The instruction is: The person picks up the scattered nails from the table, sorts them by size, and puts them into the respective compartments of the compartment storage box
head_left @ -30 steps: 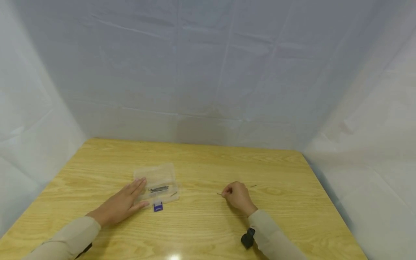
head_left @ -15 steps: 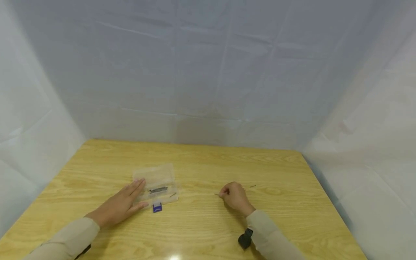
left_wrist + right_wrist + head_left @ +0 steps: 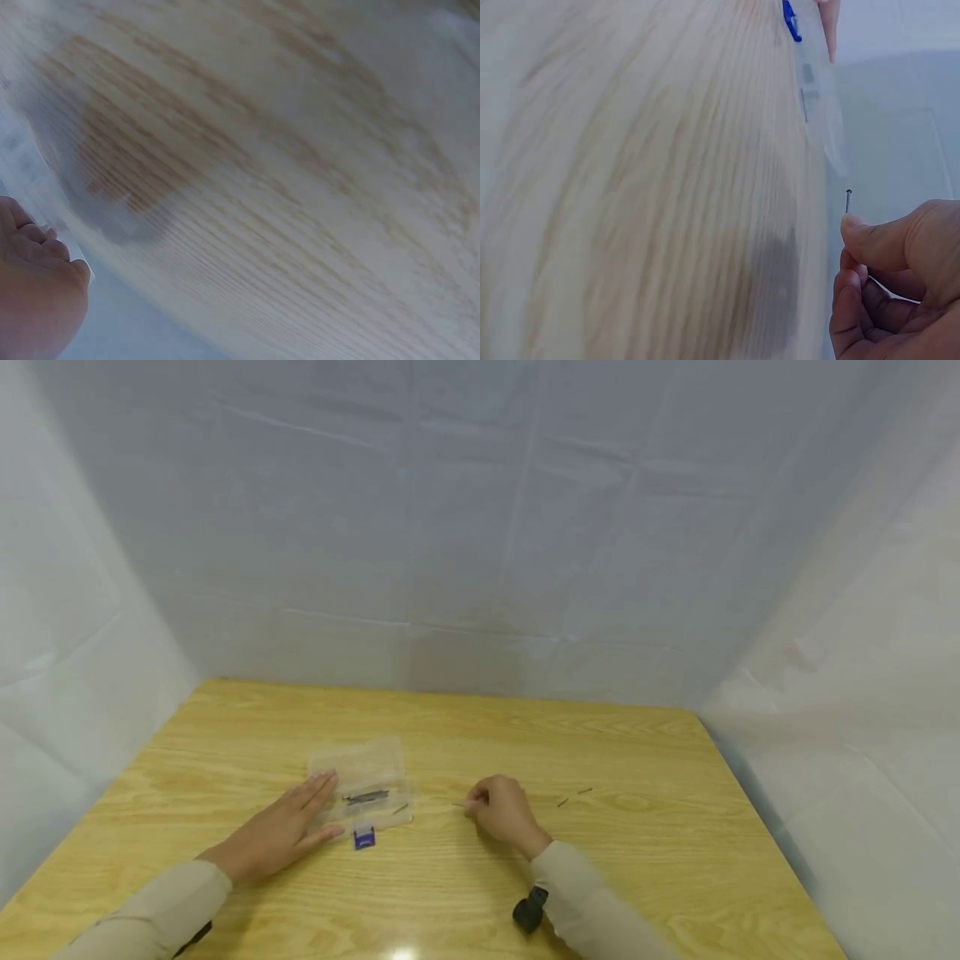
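Note:
My right hand (image 3: 501, 810) pinches a nail (image 3: 848, 199) between thumb and fingertips, its head end sticking out towards the left. In the head view the hand is over the middle of the table, a short way right of a clear plastic box (image 3: 363, 758). My left hand (image 3: 279, 833) rests on the box's left side with straight fingers. Inside the box lie a bundle of dark nails (image 3: 366, 797) and a single nail (image 3: 401, 808) near its right side. A blue latch (image 3: 364, 837) sticks out at the box's front edge.
Two loose nails (image 3: 585, 791) lie on the wooden table (image 3: 675, 860) to the right of my right hand. White sheeting (image 3: 480, 527) stands along the back and both sides of the table.
My right hand has moved left towards the box with the nail. A second loose nail now shows on the table behind it. The left hand stays where it was.

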`<state>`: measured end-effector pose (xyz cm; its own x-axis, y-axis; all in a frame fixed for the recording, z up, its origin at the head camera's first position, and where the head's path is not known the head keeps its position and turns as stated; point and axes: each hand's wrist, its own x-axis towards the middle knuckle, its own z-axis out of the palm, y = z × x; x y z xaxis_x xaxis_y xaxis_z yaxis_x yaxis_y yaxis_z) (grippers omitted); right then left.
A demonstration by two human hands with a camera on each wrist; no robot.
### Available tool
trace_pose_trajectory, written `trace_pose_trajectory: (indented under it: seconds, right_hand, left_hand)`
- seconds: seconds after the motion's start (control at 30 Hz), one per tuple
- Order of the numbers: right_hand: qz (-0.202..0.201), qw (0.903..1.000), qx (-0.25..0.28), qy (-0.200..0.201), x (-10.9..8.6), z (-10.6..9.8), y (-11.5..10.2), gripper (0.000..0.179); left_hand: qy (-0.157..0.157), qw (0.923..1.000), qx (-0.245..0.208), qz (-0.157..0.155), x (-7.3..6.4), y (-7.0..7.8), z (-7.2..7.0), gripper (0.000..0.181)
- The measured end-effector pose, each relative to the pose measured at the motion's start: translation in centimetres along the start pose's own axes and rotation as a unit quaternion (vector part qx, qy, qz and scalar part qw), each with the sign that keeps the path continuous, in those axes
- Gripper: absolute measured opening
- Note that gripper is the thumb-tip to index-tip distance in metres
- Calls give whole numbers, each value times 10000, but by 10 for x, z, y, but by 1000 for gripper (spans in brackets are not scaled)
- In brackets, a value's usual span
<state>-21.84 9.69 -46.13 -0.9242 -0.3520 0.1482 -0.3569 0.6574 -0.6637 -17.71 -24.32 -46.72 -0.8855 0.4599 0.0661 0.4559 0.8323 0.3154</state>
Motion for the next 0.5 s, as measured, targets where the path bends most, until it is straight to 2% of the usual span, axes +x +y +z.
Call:
trace_pose_trajectory:
  seconds: [0.5]
  right_hand:
    - [-191,9998,93,19,22,33,-49,9]
  left_hand:
    - [-14,10000,11,-11,0,1,-1,77]
